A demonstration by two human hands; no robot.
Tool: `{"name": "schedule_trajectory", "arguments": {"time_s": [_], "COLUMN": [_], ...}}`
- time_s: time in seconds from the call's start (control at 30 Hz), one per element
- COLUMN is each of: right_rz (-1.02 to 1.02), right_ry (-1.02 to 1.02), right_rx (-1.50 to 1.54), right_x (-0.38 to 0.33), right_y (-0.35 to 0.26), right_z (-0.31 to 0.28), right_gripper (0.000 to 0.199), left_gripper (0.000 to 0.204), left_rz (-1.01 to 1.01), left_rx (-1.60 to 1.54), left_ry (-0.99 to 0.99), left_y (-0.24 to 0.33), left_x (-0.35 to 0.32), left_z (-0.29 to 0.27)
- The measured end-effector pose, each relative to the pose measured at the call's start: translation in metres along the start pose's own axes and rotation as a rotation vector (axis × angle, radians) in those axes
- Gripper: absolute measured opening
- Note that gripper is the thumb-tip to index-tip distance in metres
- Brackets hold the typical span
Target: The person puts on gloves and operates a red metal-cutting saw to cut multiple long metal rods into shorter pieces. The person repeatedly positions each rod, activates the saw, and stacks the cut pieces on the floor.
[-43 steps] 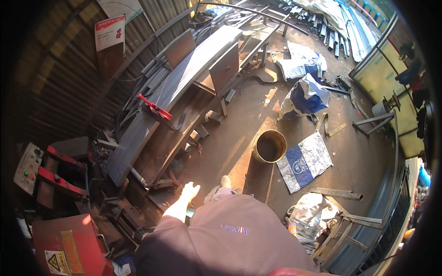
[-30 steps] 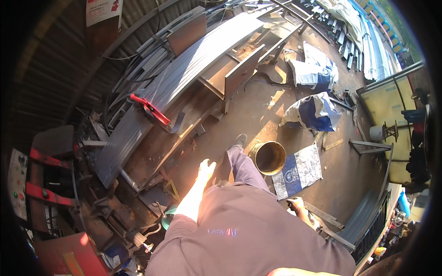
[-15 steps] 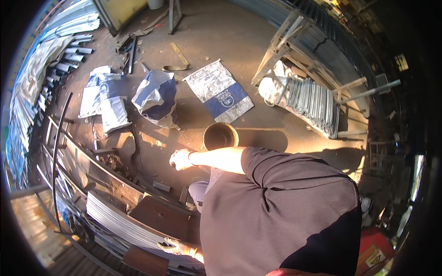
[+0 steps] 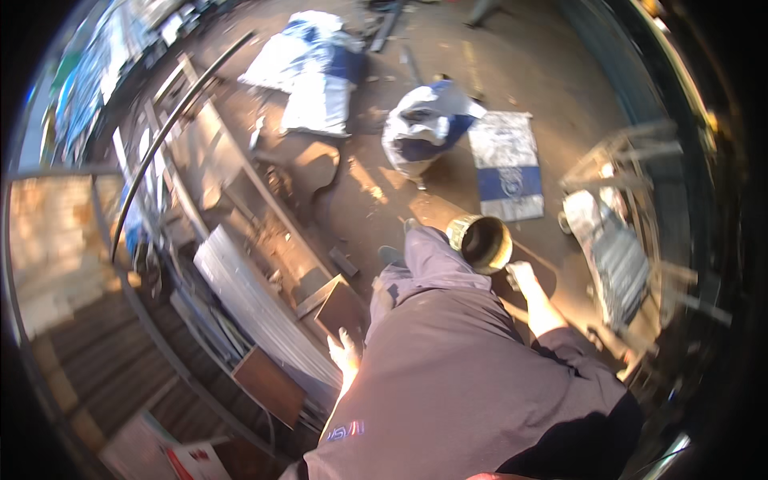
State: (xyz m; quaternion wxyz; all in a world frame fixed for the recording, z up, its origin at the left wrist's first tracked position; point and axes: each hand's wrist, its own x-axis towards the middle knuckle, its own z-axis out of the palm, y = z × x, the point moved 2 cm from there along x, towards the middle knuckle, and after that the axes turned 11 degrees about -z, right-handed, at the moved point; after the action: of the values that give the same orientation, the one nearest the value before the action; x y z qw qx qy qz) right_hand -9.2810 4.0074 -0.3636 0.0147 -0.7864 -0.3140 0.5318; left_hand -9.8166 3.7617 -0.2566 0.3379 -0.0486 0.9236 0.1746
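With left hand spread beside brown plate, right hand at rim of metal bucket; can't tell if pinching or loose. Bucket-wise: on or just above floor, well inside its right edge. Probably stiff, lightish if empty; best gripped at opposite rim sides.

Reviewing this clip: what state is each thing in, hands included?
Left hand: open, near the brown board.
Right hand: near the bucket; blurred, grip unclear.
Bucket: open-topped, contents unclear.
Printed sack: spread flat on the floor.
Bulky sack: crumpled.
Metal strips: lying side by side.
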Motion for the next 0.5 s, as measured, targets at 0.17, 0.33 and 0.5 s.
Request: {"name": "schedule_trajectory", "arguments": {"time_s": [0.17, 0.33, 0.5], "right_rz": [-0.029, -0.38, -0.76], "right_ry": [-0.306, -0.511, -0.448], "right_rx": [-0.595, -1.056, -1.15], "right_x": [0.019, 0.125, 0.174], "right_y": [-0.067, -0.251, -0.539], "right_z": [0.043, 0.125, 0.271], "right_gripper": [0.023, 0.032, 0.026], "left_gripper": [0.052, 0.054, 0.056], "left_rz": [0.214, 0.108, 0.077], "left_rx": [-0.227, 0.06, 0.089], "left_ry": [0.03, 0.115, 0.261], "left_y": [0.009, 0.024, 0.026], "left_x": [-0.015, -0.018, -0.025], "left_z": [-0.003, -0.013, -0.012]}}
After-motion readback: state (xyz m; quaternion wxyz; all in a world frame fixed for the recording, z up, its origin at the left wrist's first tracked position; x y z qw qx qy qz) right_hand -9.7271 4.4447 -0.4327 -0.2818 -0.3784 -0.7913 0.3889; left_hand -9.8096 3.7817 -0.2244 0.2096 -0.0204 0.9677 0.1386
